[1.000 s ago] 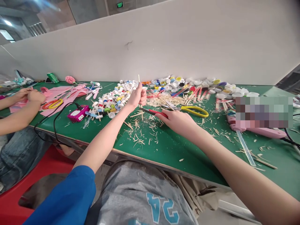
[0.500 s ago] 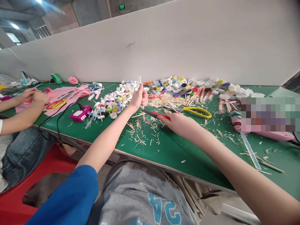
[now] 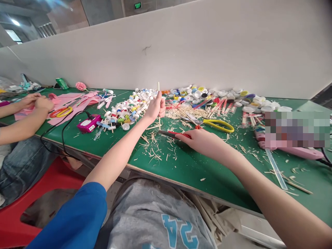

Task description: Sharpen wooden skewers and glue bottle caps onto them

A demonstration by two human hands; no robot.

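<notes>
Left hand has the stick, right hand holds maybe pliers, so I'd keep steady behind the bench's front edge.

the number 24 stands in big pale-blue figures with white edging on the grey garment over the lap, upside down in this view; another blue mark is cut off at the bottom edge. the small lit green sign at the top reads "exit" beneath characters too tiny to make out.
</notes>
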